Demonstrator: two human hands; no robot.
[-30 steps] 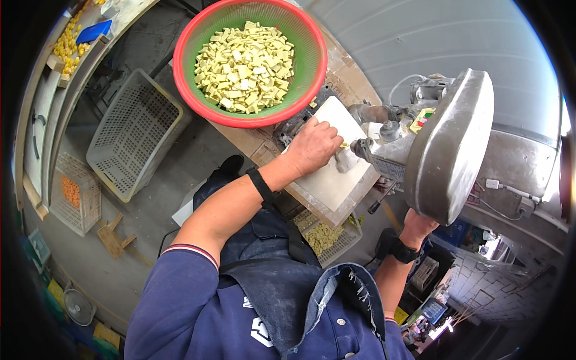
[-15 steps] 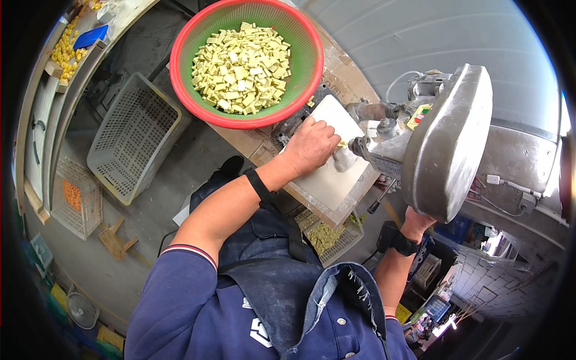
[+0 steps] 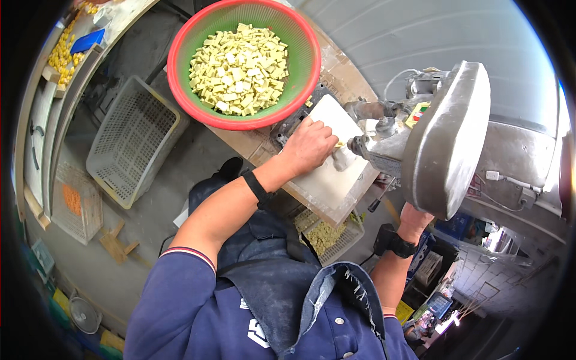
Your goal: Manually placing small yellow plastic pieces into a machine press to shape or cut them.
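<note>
My left hand (image 3: 309,144) is closed over the pale board (image 3: 330,192) of a bench machine. At its fingertips, by the machine's spindle (image 3: 359,145), a bit of a small yellow block (image 3: 340,144) shows. Under the large grey metal housing (image 3: 445,144), my right hand (image 3: 415,217) is raised, its fingers hidden behind that housing. Beyond my left hand stands a green plastic basket with a red rim (image 3: 180,90), heaped with small pale yellow blocks (image 3: 240,69).
Below the board sits a crate (image 3: 348,243) with yellowish pieces. On the floor at left are a grey crate (image 3: 138,144), a crate of orange pieces (image 3: 72,198) and a small wooden stand (image 3: 118,243). A lever (image 3: 381,198) juts beneath the machine.
The whole view has shifted slightly. Both hands keep nearly the same places, the left at the spindle and the right under the housing.
</note>
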